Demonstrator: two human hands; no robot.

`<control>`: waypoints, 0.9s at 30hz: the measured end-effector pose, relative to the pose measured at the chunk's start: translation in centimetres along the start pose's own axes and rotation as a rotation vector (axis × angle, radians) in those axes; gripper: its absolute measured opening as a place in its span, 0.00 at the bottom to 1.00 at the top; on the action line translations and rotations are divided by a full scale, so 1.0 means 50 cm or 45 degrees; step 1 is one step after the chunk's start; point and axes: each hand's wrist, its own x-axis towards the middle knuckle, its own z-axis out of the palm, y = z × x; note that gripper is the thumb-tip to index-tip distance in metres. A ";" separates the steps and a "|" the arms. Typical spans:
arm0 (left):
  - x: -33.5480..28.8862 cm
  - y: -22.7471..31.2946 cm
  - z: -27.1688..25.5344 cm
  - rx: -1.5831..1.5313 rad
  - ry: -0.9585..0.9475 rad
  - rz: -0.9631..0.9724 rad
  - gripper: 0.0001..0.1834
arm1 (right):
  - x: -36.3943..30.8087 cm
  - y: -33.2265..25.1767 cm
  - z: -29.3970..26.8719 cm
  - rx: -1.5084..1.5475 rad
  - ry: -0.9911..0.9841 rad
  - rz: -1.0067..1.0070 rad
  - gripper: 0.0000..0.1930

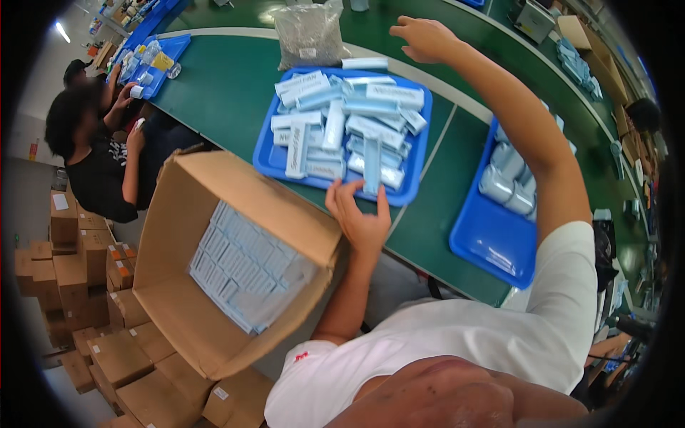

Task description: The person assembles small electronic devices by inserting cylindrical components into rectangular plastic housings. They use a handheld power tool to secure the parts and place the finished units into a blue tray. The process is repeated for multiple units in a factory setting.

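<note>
A blue tray (261, 160) on the green table is heaped with small light blue and white boxes (334, 125). My left hand (362, 221) is at the tray's near edge, its thumb and fingertips on either side of the near end of a narrow light blue box (372, 160). My right hand (426, 39) is stretched out beyond the tray's far right corner, fingers extended and nothing visible in it. Near it, one more small box (364, 63) lies past the tray's far rim.
An open carton (235, 175), partly filled with rows of similar boxes (246, 264), stands at left. A second blue tray (492, 246) holds wrapped pale rolls. A clear bag of grains (309, 36) stands behind. Stacked cartons (128, 357) and a seated co-worker (96, 157) are left.
</note>
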 end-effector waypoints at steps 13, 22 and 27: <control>0.009 -0.005 -0.034 -0.079 -0.261 -0.046 0.12 | 0.488 0.144 0.271 0.264 0.123 0.399 0.28; 0.003 -0.009 -0.032 -0.146 -0.232 -0.027 0.11 | 0.386 0.123 0.239 0.302 0.286 0.440 0.23; 0.010 -0.006 -0.027 -0.172 -0.155 0.033 0.10 | 0.290 0.114 0.118 0.275 0.305 0.310 0.25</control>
